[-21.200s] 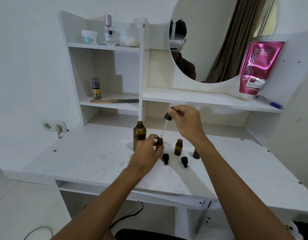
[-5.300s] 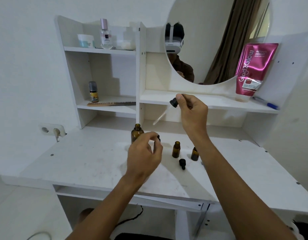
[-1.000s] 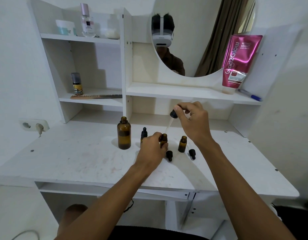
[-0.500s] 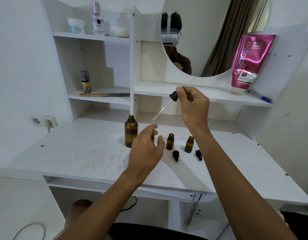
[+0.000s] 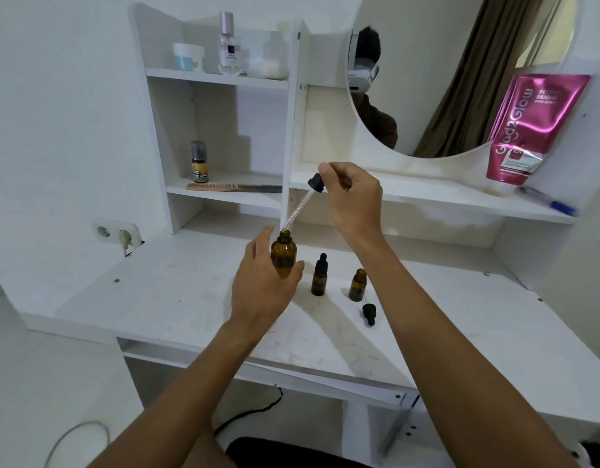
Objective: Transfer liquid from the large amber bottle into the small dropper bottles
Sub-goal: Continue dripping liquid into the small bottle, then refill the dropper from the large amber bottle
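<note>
Hovering just above the open mouth of the large amber bottle [image 5: 283, 257], the glass tip of the dropper [image 5: 302, 206] is held tilted, its black bulb pinched by the fingers of the right hand [image 5: 351, 197]. The large bottle is gripped around its body by the left hand [image 5: 263, 292], apparently lifted off or tilted at the middle of the desk [image 5: 177, 298]; contact with the surface cannot be told. Half a second ago the left hand was open over the small bottles and the big bottle stood alone to the left; now it is grasped and brought under the dropper, so a refill draw is judged to be starting. Toward the desk's centre, one small dropper bottle [image 5: 319, 276] is seen capped, another small bottle [image 5: 357, 285] just right of it is uncapped, its loose dropper cap [image 5: 369, 312] lying nearer the front edge. A third small bottle is not seen, possibly hidden by the hand. Filling is judged partway done.
</note>
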